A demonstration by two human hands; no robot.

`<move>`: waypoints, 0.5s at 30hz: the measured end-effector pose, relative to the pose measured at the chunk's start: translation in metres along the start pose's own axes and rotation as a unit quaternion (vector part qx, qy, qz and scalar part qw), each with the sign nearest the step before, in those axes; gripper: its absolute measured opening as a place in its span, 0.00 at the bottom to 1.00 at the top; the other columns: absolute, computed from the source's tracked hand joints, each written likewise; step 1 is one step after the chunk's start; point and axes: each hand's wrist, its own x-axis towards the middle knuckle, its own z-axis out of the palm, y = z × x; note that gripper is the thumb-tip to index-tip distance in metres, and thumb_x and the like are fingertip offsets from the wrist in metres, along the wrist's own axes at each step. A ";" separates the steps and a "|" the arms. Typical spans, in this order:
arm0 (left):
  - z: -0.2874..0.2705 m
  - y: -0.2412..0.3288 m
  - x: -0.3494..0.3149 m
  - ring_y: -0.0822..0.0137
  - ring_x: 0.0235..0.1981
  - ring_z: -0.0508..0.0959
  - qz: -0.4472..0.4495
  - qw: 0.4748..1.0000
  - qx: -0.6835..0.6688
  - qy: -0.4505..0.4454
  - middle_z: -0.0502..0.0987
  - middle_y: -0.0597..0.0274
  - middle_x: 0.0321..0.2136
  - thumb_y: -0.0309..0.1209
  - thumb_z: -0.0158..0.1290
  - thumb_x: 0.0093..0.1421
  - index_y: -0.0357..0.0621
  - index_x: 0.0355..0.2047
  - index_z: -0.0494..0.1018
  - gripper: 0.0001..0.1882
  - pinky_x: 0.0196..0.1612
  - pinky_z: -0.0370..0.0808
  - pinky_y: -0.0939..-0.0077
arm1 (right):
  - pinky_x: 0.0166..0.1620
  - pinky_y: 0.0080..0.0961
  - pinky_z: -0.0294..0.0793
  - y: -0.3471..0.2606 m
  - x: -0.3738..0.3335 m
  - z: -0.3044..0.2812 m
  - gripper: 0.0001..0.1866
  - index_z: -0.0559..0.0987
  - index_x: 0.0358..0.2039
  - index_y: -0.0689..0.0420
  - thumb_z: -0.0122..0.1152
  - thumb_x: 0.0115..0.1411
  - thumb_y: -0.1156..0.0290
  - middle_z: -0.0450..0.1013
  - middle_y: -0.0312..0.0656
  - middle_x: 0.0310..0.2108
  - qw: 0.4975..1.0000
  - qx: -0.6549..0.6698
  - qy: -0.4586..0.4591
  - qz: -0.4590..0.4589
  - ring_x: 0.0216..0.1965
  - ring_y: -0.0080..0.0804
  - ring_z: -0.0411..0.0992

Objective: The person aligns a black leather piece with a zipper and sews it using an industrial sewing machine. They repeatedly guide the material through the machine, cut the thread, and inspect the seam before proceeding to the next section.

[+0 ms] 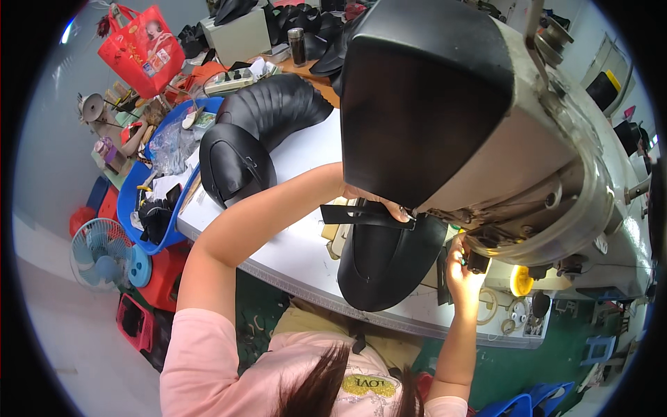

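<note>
The left hand (379, 201) presses fingertips on a black strap (361, 215) over the black leather piece (385, 264) — mostly hidden behind the sewing machine (486, 125). The right hand (462, 267) pinches the piece's edge near the needle — grip partly obscured, on the white table (292, 243).

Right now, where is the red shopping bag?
In the head view, the red shopping bag sits at upper left, beyond the blue bin and the black shoe stack.
</note>
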 end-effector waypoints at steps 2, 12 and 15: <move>-0.001 0.002 0.000 0.67 0.34 0.73 0.000 1.000 0.002 -0.002 0.75 0.60 0.30 0.30 0.62 0.41 0.40 0.34 0.73 0.18 0.41 0.66 0.77 | 0.27 0.14 0.60 0.001 0.002 0.001 0.03 0.66 0.26 0.62 0.44 0.49 0.81 0.61 0.32 0.20 1.000 0.014 0.012 0.002 0.22 0.17 0.59; -0.004 0.004 0.002 0.67 0.35 0.73 -0.002 1.000 0.004 -0.003 0.75 0.59 0.30 0.30 0.62 0.42 0.40 0.35 0.73 0.18 0.42 0.66 0.76 | 0.30 0.22 0.62 -0.003 0.009 0.001 0.04 0.68 0.26 0.60 0.45 0.52 0.74 0.62 0.37 0.21 0.998 -0.049 -0.033 -0.010 0.23 0.27 0.61; -0.004 0.005 0.002 0.66 0.36 0.72 -0.003 1.000 0.007 0.000 0.75 0.59 0.31 0.30 0.62 0.42 0.40 0.35 0.73 0.18 0.42 0.66 0.76 | 0.33 0.25 0.64 0.003 0.006 0.006 0.07 0.70 0.28 0.60 0.45 0.53 0.72 0.65 0.40 0.23 0.998 -0.057 -0.028 0.010 0.26 0.30 0.64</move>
